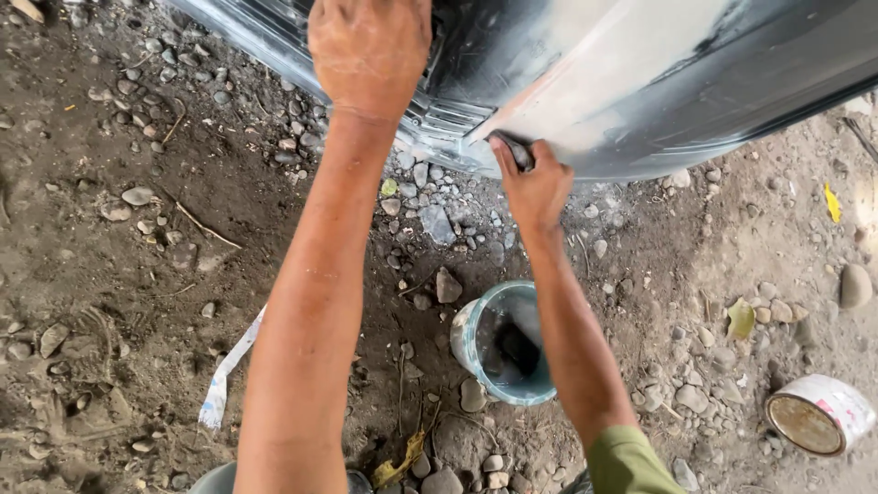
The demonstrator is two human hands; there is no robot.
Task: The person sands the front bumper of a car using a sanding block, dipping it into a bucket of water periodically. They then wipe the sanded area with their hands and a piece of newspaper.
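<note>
A dark, glossy vehicle body panel (695,55) with a pale sanded or filler patch (604,64) fills the top of the head view. My left hand (370,50) rests flat against the panel's dark part near a ribbed grey trim (439,119). My right hand (533,183) is lower, at the panel's bottom edge, fingers closed on a small dark piece that looks like sandpaper (519,151) pressed against the pale patch. Both arms reach upward from the bottom of the view.
The ground is bare dirt with many stones. A pale blue bucket (476,320) holding dark water stands below my right arm. A tin can (819,413) lies on its side at the lower right. A white strip (229,370) lies at the left.
</note>
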